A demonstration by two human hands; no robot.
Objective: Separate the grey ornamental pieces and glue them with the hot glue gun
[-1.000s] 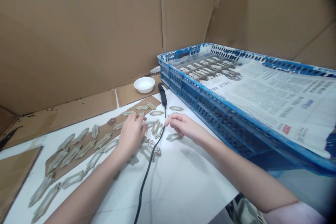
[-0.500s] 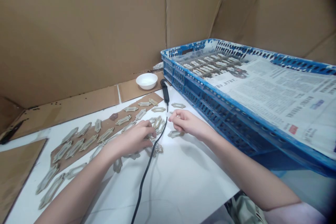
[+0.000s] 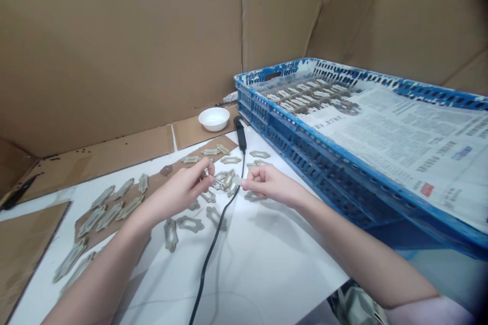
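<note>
Several flat, ornate metal plates (image 3: 189, 224) lie scattered on a white table (image 3: 259, 259) and on a brown cardboard strip (image 3: 114, 208). My left hand (image 3: 183, 190) hovers over the middle of the pile, its fingers pinched on one small plate (image 3: 209, 179). My right hand (image 3: 267, 184) is close beside it, fingers curled and pinching a small pale plate (image 3: 237, 181) at its tips. A black tool (image 3: 240, 134) lies just beyond the hands, and its black cable (image 3: 213, 244) runs back between my arms.
A blue plastic crate (image 3: 305, 147) lined with newspaper (image 3: 412, 132) stands at the right, with rows of plates (image 3: 301, 97) at its far end. A white bowl (image 3: 214, 118) sits by the cardboard wall (image 3: 114, 51). A dark object (image 3: 17, 193) lies at far left.
My left hand has lifted off the pile and moved toward the right hand, now pinching a plate. The right hand has closed on a small piece. Some plates near the cable have shifted.
</note>
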